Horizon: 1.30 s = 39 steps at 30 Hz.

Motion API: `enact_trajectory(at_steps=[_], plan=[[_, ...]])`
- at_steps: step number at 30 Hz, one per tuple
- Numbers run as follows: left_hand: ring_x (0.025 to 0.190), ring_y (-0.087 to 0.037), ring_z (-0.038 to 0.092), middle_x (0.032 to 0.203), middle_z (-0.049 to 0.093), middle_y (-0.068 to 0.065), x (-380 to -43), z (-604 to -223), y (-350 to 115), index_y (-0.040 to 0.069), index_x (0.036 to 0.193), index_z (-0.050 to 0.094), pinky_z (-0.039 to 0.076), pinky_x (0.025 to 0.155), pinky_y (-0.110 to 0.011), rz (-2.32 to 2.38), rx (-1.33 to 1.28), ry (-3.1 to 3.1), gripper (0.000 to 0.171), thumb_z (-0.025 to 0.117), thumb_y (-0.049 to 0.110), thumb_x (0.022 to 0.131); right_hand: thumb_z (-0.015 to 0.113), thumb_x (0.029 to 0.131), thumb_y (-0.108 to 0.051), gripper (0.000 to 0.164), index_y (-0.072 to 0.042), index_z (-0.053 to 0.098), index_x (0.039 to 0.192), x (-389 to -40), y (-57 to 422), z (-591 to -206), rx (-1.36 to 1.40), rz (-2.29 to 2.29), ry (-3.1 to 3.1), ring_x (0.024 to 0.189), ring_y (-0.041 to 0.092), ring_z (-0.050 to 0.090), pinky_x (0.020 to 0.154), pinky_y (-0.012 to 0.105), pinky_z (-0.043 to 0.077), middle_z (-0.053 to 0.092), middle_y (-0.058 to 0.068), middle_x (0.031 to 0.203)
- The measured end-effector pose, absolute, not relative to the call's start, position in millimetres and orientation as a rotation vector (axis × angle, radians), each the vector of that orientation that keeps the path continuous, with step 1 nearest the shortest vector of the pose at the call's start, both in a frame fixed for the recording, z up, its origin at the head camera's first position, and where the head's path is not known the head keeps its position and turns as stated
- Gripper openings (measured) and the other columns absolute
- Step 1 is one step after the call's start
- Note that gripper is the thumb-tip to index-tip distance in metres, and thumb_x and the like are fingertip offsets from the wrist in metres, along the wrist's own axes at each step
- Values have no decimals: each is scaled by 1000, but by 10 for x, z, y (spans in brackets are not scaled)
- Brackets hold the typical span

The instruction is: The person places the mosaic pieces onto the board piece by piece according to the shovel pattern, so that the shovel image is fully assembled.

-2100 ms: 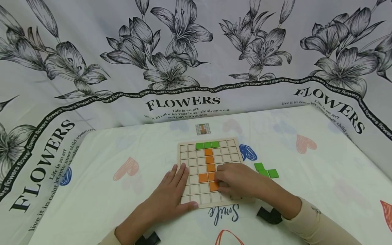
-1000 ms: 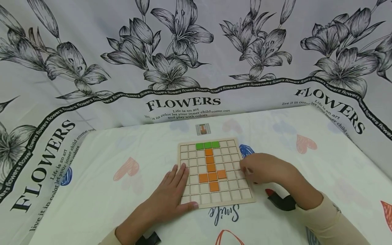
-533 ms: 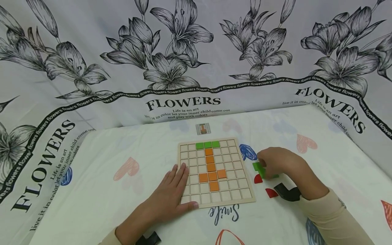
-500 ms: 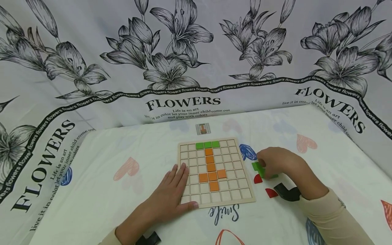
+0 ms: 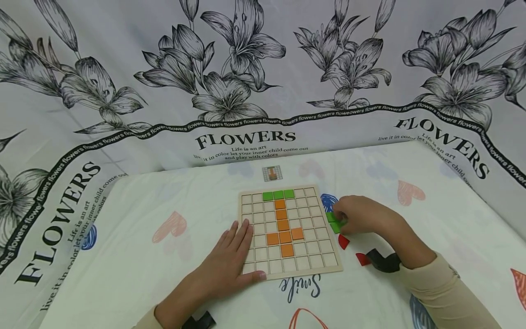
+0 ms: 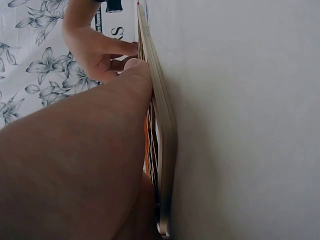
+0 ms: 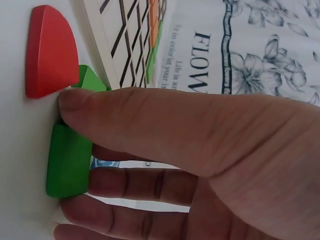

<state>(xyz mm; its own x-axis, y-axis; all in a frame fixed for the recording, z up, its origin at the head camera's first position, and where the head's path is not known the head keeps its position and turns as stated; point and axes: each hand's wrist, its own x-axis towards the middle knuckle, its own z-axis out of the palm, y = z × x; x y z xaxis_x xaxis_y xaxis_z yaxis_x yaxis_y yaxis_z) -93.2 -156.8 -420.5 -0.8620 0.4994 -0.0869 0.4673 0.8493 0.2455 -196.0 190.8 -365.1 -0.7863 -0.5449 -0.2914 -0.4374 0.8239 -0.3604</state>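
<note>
A wooden grid board lies on the table, with green square tiles in its top row and orange square tiles in a column with side pieces. My left hand rests flat on the board's left edge, fingers extended and thumb at the near edge. Right of the board, my right hand has its thumb and fingers around loose green tiles on the cloth, partly hiding them. A red rounded piece lies beside the thumb; a second red piece is nearer the wrist.
Beyond the board lies a small picture card showing a grid pattern. Black wrist devices sit at both wrists. A flower-printed curtain stands behind the table, which has a heart-printed cloth.
An orange tile was left right of the column. My right hand then went to the loose green tiles and dragged them left toward the board; a red piece shifted too. My left hand stayed still.
</note>
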Motion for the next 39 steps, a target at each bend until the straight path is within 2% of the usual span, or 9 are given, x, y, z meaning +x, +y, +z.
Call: enact_trajectory(at_steps=[16, 32, 39], plan=[[152, -35, 0, 166, 8, -16, -922, -4211, -1570, 0, 159, 16, 15, 119, -52, 313, 748, 2886, 108, 41, 79, 90, 86, 74, -7, 24, -15, 64, 79, -1881, 1834, -3652, -783, -378, 2639, 71, 15, 50, 61, 31, 46, 56, -5, 75], [152, -34, 0, 167, 6, -15, -926, -4187, -1563, 1, 160, 15, 14, 119, -52, 325, 744, 2868, 108, 42, 79, 90, 86, 76, -11, 22, -17, 65, 79, -1863, 1865, -3588, -766, -356, 2655, 72, 15, 49, 61, 31, 43, 54, -3, 77], [152, -34, -1, 167, 6, -15, -926, -4186, -1565, 1, 160, 14, 14, 119, -53, 331, 737, 2865, 109, 41, 79, 90, 81, 80, -10, 19, -15, 63, 80, -1807, 1782, -3559, -820, -381, 2661, 64, 13, 47, 55, 29, 40, 51, -4, 68]])
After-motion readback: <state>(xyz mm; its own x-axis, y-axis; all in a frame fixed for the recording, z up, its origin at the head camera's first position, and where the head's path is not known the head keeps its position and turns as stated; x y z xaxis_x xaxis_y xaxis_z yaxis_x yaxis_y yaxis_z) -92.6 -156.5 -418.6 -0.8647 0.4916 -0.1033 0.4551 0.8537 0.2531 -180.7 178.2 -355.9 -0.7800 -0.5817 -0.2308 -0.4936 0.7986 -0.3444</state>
